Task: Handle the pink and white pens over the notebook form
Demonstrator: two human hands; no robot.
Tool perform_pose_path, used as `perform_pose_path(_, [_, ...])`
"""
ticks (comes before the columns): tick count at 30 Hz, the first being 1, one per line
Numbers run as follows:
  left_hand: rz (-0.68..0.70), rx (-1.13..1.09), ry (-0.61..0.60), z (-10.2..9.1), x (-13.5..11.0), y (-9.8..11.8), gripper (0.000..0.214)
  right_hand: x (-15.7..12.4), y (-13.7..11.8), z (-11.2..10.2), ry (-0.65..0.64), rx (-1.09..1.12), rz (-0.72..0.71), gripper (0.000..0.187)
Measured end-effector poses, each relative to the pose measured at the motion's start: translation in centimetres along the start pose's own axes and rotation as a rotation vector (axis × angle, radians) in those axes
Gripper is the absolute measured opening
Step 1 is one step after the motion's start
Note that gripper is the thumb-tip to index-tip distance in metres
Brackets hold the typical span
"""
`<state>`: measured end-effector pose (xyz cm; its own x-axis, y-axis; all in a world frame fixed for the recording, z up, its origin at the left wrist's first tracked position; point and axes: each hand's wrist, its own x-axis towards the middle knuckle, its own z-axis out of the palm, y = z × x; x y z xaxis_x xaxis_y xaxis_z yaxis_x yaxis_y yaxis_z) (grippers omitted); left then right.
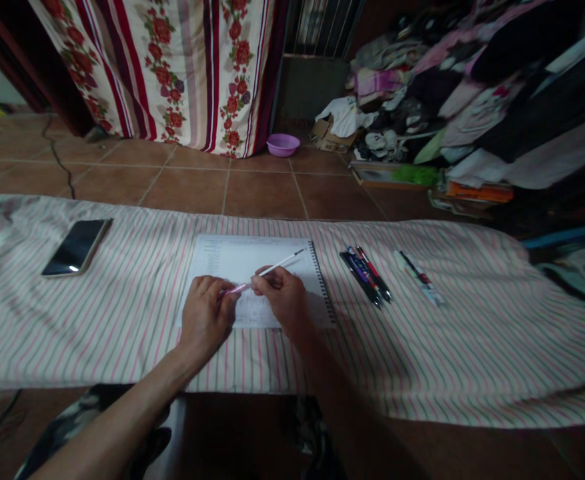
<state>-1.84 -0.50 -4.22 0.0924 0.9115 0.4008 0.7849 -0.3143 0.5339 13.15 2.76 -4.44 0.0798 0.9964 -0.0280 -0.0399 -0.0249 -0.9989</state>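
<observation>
Over a spiral-bound notebook (257, 250) lying open-faced on striped cloth, both of my hands are closed. My left hand (205, 310) grips a pink pen barrel (235, 290), whose rear end is hidden in the fingers. A thin white pen refill (283, 260) is pinched in my right hand (287, 299), its dark tip pointing up and right. The refill lines up with the front end of the barrel; I cannot tell whether its lower end sits inside. Faint writing marks the page beneath.
Several dark pens (366, 275) lie right of the notebook, with a light-and-dark pen (419, 279) beyond. A phone (77, 247) rests at the left on the striped cloth (137, 320). A purple basin (283, 145), a floral curtain (187, 67) and piled clothes (452, 87) are behind.
</observation>
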Motion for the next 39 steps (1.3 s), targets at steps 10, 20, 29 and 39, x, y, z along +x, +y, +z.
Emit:
perform_pose_path(10, [-0.035,-0.119,0.045,0.5,-0.2,0.6,0.012,-0.5,0.0,0.1,-0.061,0.059,0.046,0.012])
perform_pose_path(20, [-0.049,-0.149,0.105,0.9,0.0,0.8,0.011,-0.9,-0.4,0.5,-0.086,0.055,0.028,0.024])
perform_pose_path(29, [0.007,-0.173,0.124,0.7,0.1,1.1,0.008,-1.7,-1.4,0.8,-0.161,-0.187,0.052,0.031])
perform_pose_path(39, [-0.220,-0.468,0.057,0.9,0.0,1.4,0.011,-2.1,-1.1,1.9,-0.091,-0.283,-0.104,0.034])
